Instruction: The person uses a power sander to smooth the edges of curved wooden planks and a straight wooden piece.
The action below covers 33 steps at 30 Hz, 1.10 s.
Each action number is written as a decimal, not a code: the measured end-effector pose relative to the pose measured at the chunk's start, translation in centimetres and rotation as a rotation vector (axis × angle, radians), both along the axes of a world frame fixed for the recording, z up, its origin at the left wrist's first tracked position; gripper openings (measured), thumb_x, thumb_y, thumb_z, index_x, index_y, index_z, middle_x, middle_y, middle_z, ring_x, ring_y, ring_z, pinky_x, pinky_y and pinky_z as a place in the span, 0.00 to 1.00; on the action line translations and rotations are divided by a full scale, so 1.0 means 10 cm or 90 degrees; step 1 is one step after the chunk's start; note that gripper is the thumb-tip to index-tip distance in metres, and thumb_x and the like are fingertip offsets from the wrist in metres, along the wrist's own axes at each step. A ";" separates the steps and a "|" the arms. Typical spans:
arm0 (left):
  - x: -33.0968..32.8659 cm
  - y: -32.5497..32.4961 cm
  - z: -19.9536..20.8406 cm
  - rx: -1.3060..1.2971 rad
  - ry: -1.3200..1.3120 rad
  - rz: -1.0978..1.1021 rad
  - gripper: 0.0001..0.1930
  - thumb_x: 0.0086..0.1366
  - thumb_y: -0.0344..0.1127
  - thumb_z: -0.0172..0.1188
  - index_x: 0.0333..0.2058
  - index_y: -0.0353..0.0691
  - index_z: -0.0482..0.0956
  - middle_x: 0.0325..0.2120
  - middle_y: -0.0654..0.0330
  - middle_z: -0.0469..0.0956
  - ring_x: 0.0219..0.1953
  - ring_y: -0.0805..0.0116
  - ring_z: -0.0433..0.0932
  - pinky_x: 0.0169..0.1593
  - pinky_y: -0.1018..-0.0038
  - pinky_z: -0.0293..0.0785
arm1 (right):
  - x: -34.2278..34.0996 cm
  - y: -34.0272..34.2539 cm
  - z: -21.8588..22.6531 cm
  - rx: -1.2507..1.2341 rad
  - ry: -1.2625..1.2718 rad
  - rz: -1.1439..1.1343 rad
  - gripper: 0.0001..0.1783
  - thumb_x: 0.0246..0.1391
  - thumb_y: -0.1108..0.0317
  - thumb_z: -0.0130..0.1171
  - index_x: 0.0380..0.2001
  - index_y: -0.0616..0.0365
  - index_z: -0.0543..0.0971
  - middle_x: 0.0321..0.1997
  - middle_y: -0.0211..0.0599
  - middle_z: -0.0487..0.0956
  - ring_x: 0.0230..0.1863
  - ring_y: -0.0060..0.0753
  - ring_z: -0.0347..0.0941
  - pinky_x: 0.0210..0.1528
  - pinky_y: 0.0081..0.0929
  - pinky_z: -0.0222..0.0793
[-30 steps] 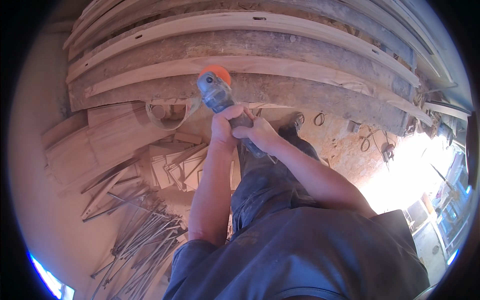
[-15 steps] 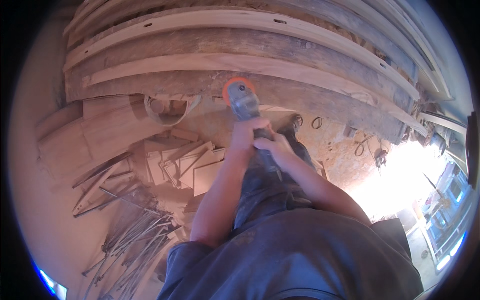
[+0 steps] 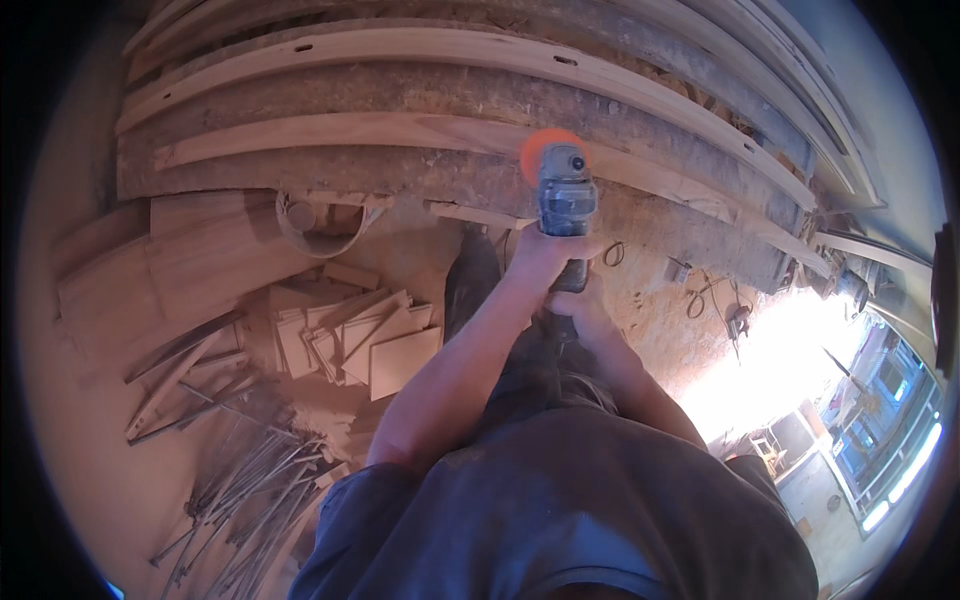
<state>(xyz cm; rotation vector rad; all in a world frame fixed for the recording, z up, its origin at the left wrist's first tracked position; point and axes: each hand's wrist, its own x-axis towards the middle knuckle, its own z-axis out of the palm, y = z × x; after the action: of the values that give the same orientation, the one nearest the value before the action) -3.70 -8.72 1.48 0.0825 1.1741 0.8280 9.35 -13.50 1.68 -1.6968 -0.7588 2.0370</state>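
Both hands grip a grey angle grinder [image 3: 567, 203] with an orange disc [image 3: 535, 155] at its head. My left hand [image 3: 545, 252] wraps round the body just behind the head, while my right hand [image 3: 585, 312] closes on the rear of the handle, nearer to me. The disc lies over a long pale wooden strip [image 3: 400, 130] on the near side of the workbench [image 3: 230, 178]; whether it touches the wood I cannot tell. Beyond that strip runs another long pale board [image 3: 420, 45] with small slots cut into it.
Below the bench a round band-like ring [image 3: 322, 240] hangs at its edge. Cut board pieces [image 3: 400, 360] are heaped on the floor at left, near a pile of thin metal rods [image 3: 250, 485]. A cable [image 3: 705, 298] lies at right beside bright sunlight. Larger panels [image 3: 190, 250] lean at left.
The grinder has moved right along the near strip, both hands going with it. It now points straighter away from me, and its disc sits slightly farther forward. The view has shifted a little.
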 end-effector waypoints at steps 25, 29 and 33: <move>-0.02 0.00 -0.35 -0.014 0.197 -0.063 0.13 0.45 0.31 0.76 0.29 0.33 0.83 0.26 0.57 0.83 0.27 0.67 0.82 0.35 0.67 0.80 | -0.22 0.09 -0.10 -0.016 -0.041 -0.005 0.19 0.37 0.74 0.70 0.37 0.63 0.79 0.28 0.36 0.83 0.26 0.31 0.81 0.30 0.30 0.77; -1.09 0.19 -0.16 -0.031 0.221 -0.035 0.15 0.44 0.32 0.75 0.31 0.33 0.83 0.27 0.55 0.84 0.28 0.65 0.83 0.36 0.66 0.81 | -1.12 0.30 -0.21 0.003 -0.044 0.045 0.18 0.38 0.76 0.67 0.37 0.64 0.79 0.28 0.36 0.82 0.26 0.31 0.81 0.30 0.30 0.77; -2.10 0.28 -0.35 -0.077 0.222 -0.008 0.23 0.41 0.39 0.76 0.35 0.31 0.85 0.32 0.51 0.85 0.34 0.63 0.85 0.42 0.65 0.81 | -2.19 0.53 -0.04 -0.003 0.000 0.094 0.15 0.41 0.74 0.66 0.36 0.63 0.80 0.29 0.36 0.82 0.25 0.32 0.80 0.28 0.30 0.76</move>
<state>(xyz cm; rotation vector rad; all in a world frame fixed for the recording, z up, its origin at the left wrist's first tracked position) -24.69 -5.90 -2.03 0.1389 1.5479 0.7468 -12.56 -8.22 1.28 -1.6880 -0.9051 2.1372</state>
